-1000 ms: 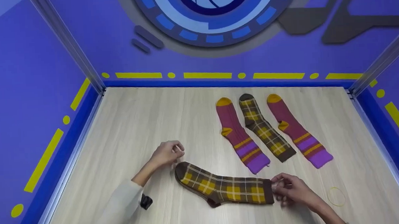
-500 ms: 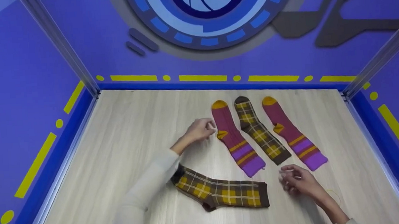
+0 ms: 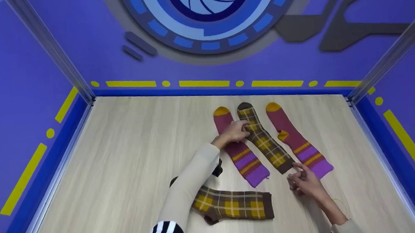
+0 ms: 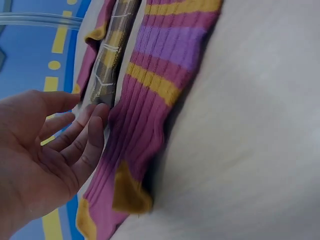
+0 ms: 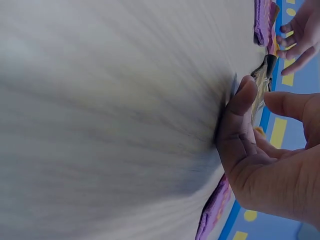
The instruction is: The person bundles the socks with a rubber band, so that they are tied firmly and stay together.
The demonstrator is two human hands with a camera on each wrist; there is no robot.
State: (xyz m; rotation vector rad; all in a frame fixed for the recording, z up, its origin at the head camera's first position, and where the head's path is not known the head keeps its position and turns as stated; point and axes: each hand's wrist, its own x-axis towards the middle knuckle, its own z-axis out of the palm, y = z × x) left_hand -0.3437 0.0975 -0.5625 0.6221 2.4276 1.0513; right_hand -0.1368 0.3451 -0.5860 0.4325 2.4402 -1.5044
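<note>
The blue-violet back wall (image 3: 190,69), marked with yellow dashes and dots along its base, rises behind the pale wood-grain tabletop (image 3: 134,153). The beige left sleeve (image 3: 193,178), banded black and white, extends across the near side and covers part of the near plaid sock (image 3: 234,206). That sock lies crosswise, cuff toward the person's right.

Three further socks lie side by side, slanted, toes toward the back wall: a maroon sock (image 3: 248,161) at left and a second maroon sock (image 3: 297,140) at right, both with mustard toes and heels and purple-striped legs; and between them, apart from both, the far plaid sock (image 3: 267,145), brown and mustard.

Left hand (image 3: 234,132): reaches across the first maroon sock to the foot of the far plaid sock. Fingers loosely bent, thumb and fingertips parted; no grip seen; contact cannot be determined. Right hand (image 3: 307,183): at the cuff end of the far plaid sock. Fingers partly bent, with a visible gap between thumb and forefinger; nothing held; contact with the cuff cannot be confirmed.

A thin yellow loop (image 3: 343,204) lies beside the right forearm, partly hidden by it.
</note>
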